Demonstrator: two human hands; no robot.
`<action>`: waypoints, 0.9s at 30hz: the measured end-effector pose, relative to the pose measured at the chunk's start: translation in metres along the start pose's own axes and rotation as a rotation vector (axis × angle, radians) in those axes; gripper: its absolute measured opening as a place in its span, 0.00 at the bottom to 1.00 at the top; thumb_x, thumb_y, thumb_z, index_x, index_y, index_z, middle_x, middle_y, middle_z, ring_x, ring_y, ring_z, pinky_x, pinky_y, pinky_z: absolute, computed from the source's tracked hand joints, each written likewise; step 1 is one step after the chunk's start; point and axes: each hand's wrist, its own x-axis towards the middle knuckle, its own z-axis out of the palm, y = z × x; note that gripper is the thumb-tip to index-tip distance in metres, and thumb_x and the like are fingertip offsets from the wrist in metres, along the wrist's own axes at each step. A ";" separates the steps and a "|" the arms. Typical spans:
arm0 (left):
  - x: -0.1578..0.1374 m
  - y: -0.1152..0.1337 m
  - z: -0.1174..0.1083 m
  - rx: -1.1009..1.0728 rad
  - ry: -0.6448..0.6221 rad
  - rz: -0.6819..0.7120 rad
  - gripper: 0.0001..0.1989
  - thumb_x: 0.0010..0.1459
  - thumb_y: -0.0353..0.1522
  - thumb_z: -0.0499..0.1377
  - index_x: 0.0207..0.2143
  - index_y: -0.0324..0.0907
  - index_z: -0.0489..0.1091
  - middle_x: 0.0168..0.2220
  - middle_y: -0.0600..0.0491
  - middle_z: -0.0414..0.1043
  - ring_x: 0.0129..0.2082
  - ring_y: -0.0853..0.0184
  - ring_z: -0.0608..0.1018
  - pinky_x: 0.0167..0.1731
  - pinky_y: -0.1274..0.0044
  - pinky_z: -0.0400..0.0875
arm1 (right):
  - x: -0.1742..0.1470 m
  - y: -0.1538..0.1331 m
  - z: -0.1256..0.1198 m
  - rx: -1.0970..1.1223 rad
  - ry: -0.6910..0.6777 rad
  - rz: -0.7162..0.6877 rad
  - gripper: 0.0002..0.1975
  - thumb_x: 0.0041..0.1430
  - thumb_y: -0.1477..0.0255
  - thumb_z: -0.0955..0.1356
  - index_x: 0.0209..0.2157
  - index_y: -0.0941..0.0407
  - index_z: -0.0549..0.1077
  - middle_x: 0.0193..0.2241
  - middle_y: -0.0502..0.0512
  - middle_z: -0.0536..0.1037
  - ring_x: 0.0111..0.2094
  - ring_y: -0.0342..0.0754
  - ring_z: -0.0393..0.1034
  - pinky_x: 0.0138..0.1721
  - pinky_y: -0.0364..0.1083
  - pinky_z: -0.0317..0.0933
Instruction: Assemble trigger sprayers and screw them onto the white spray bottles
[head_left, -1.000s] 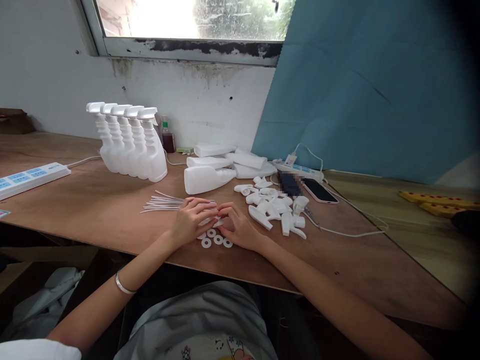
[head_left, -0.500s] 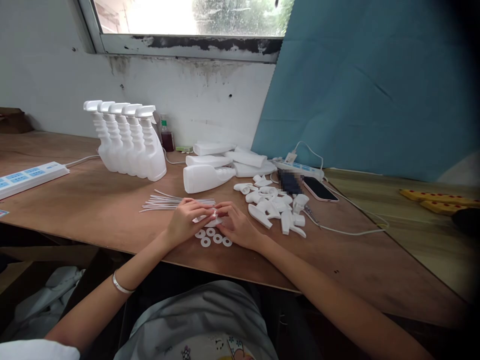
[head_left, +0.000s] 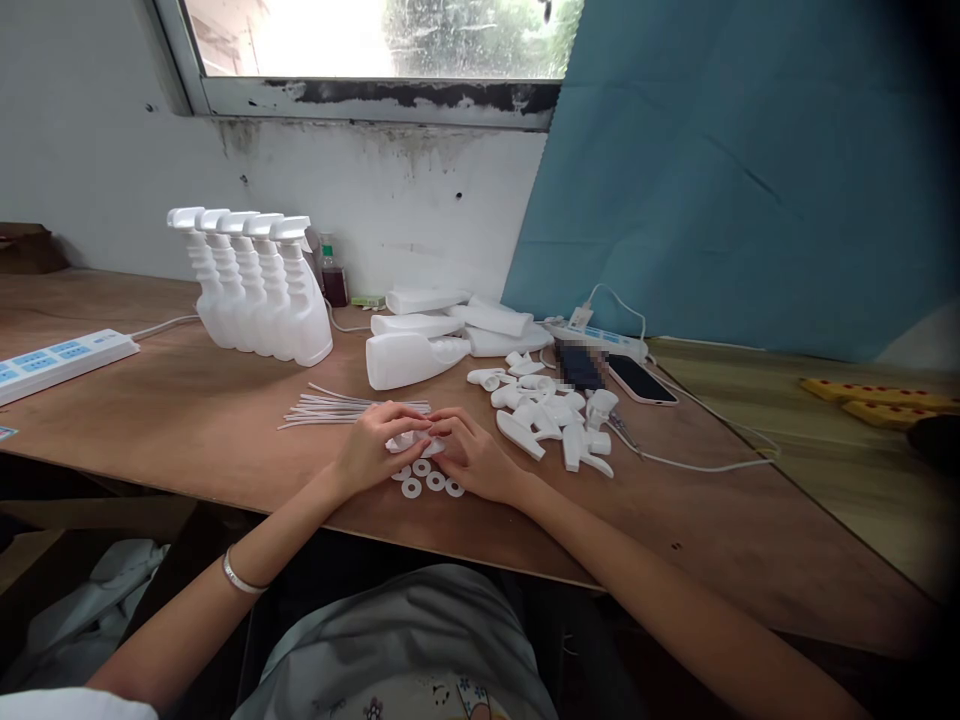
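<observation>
Near the table's front edge, both my hands meet over a white trigger spray head [head_left: 405, 440], mostly covered by fingers. My left hand [head_left: 373, 447] is closed around its left side. Against its right end press the fingertips of my right hand [head_left: 476, 458], touching those of the left. Just below the hands lie several flat white washers [head_left: 412, 488], some partly hidden by the fingers. Thin white dip tubes [head_left: 322, 408] lie in a bundle behind my left hand. More trigger spray heads [head_left: 551, 408] are heaped to the right of my right hand.
Five white spray bottles [head_left: 307, 310] with heads stand in a row at the back left. Headless bottles [head_left: 409, 362] lie piled behind the hands. Power strips [head_left: 75, 358], a phone [head_left: 641, 380], cables and a small dark bottle [head_left: 334, 280] are also on the table.
My fingers have shifted slightly on the spray head, and the right fingertips now cover more of its right end. The view has tilted slightly. Everything else lies as before.
</observation>
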 end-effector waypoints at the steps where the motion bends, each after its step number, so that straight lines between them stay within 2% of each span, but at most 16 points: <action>1: 0.000 0.000 0.000 0.002 0.000 0.003 0.08 0.53 0.34 0.58 0.36 0.43 0.73 0.37 0.50 0.73 0.36 0.67 0.75 0.38 0.74 0.66 | 0.000 0.000 0.000 0.005 -0.005 0.004 0.15 0.51 0.80 0.65 0.41 0.55 0.61 0.43 0.59 0.65 0.46 0.50 0.63 0.47 0.52 0.62; 8: 0.000 0.000 0.000 0.038 -0.012 0.018 0.08 0.53 0.34 0.58 0.37 0.43 0.72 0.38 0.51 0.74 0.37 0.67 0.75 0.37 0.74 0.65 | 0.000 0.000 0.001 0.030 -0.027 0.031 0.16 0.51 0.79 0.65 0.42 0.55 0.61 0.43 0.59 0.65 0.45 0.50 0.64 0.44 0.52 0.64; 12: 0.001 0.003 -0.002 0.034 -0.045 -0.022 0.10 0.53 0.35 0.58 0.38 0.42 0.69 0.37 0.51 0.74 0.36 0.67 0.74 0.38 0.73 0.65 | -0.001 0.001 0.000 0.012 -0.025 0.023 0.14 0.52 0.78 0.65 0.40 0.55 0.61 0.42 0.59 0.66 0.44 0.49 0.65 0.43 0.51 0.64; 18: 0.001 0.004 -0.002 0.016 -0.130 -0.057 0.08 0.49 0.34 0.59 0.30 0.40 0.64 0.33 0.52 0.71 0.34 0.66 0.73 0.36 0.74 0.65 | -0.002 0.003 -0.001 -0.037 -0.078 -0.044 0.12 0.54 0.74 0.65 0.41 0.54 0.62 0.43 0.59 0.66 0.43 0.48 0.66 0.43 0.48 0.64; 27: 0.000 0.002 -0.003 0.017 -0.161 -0.035 0.09 0.50 0.36 0.59 0.28 0.40 0.63 0.26 0.56 0.67 0.25 0.72 0.69 0.27 0.80 0.63 | 0.000 -0.001 -0.003 -0.168 -0.091 -0.057 0.10 0.55 0.69 0.65 0.40 0.55 0.63 0.39 0.58 0.69 0.36 0.46 0.67 0.38 0.47 0.64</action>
